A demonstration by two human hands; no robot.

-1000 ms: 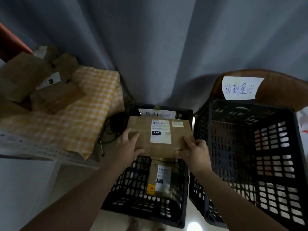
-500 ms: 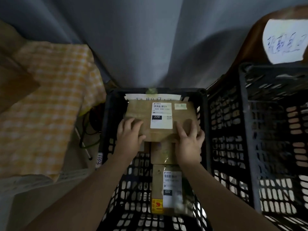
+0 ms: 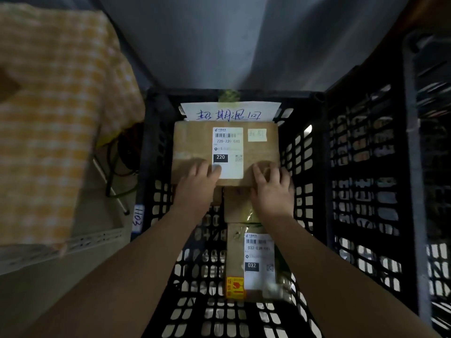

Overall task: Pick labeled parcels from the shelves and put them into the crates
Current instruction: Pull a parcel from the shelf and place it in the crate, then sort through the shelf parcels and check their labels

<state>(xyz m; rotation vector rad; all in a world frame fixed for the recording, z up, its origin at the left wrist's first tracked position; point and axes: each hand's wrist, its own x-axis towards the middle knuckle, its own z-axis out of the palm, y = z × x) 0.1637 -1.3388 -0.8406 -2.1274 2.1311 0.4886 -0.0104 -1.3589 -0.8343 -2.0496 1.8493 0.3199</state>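
i see both hands down inside the black plastic lattice crate (image 3: 156, 167) in front of me. the flat brown cardboard parcel with the white "220" label (image 3: 195, 142) lies label up at the far end of this crate, just under the white paper sign with blue handwriting (image 3: 229, 113) fixed to the far wall. the left hand (image 3: 195, 189) rests on the parcel's near left part, its fingers (image 3: 199, 168) laid out on the top face and the thumb touching the label's lower corner. the right hand (image 3: 273, 191) rests on the near right part, fingers spread a little and lying on the cardboard. neither hand wraps round an edge as far as i can tell; both sit on top.

nearer to me in the same crate lies a narrow brown parcel with a white "032" label and a yellow sticker (image 3: 235, 254). between the two parcels a small plain cardboard box (image 3: 236, 206) shows, partly under the right hand.

a second black lattice crate (image 3: 366, 167) stands touching the first on the right. to the left a yellow-and-white checked cloth (image 3: 56, 118) hangs over a shelf edge, with a black cable (image 3: 114, 172) beside the crate. a white tag reading "1103" (image 3: 138, 219) sits on the crate's left outer wall. a grey curtain (image 3: 231, 45) hangs behind.
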